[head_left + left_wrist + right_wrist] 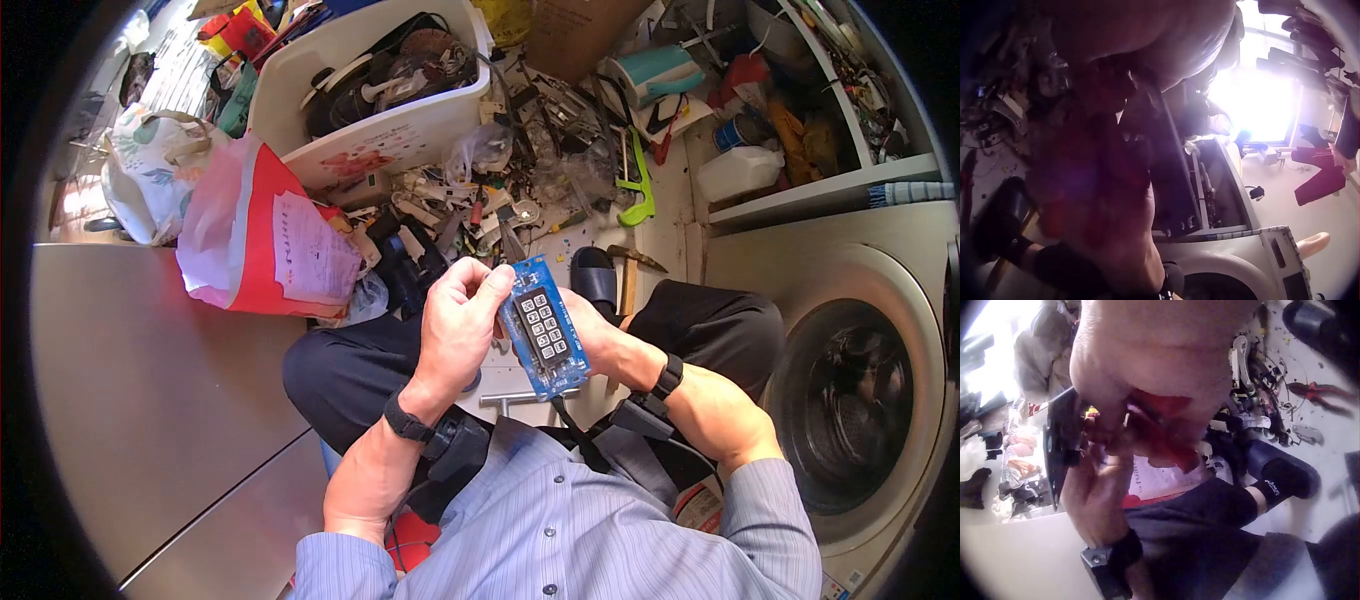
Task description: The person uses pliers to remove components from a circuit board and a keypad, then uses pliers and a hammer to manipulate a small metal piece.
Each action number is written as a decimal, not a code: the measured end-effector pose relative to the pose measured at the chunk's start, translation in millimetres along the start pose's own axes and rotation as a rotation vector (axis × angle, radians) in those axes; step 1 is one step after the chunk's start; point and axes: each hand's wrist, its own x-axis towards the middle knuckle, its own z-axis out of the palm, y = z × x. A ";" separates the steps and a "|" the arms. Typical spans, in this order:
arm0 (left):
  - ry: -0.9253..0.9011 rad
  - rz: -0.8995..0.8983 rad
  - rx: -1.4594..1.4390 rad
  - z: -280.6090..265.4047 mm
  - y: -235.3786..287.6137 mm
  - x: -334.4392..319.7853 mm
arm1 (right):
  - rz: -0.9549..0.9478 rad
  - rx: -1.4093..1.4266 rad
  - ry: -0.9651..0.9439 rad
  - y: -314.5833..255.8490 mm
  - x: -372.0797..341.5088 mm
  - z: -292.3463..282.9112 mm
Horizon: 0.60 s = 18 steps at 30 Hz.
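Observation:
My left hand [455,325] pinches the upper left edge of a blue circuit board [548,345] with thumb and fingers. The board is tilted, and its black display block with several white-outlined digits faces up toward the head camera. Behind the board is my right hand [590,335], its fingers mostly hidden in the head view. In the right wrist view, the right hand [1154,356] grips red-handled pliers [1179,450], close to the board's underside [1060,444]. A pointed metal tip [512,240] shows just past the board's top edge.
Loose parts and tools [500,190] litter the floor ahead, below a white bin [370,150] of scrap. A hammer [635,260] and green-framed saw [637,185] lie to the right. A washing machine [850,390] flanks the right side, a red-and-white bag [270,240] the left.

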 end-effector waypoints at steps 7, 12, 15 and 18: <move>0.039 0.034 -0.006 -8.2 -4.3 2.2 | -0.066 -0.040 0.107 -2.0 2.5 1.1; 0.046 0.029 -0.115 -2.2 5.7 -1.8 | -0.188 0.077 0.052 -8.1 -4.1 0.5; 0.080 0.110 0.005 -8.3 1.0 1.6 | -0.267 0.068 -0.036 -11.5 -5.5 -1.0; 0.085 0.101 0.057 -7.0 2.2 1.3 | -0.185 -0.153 0.004 -14.3 -8.1 -8.0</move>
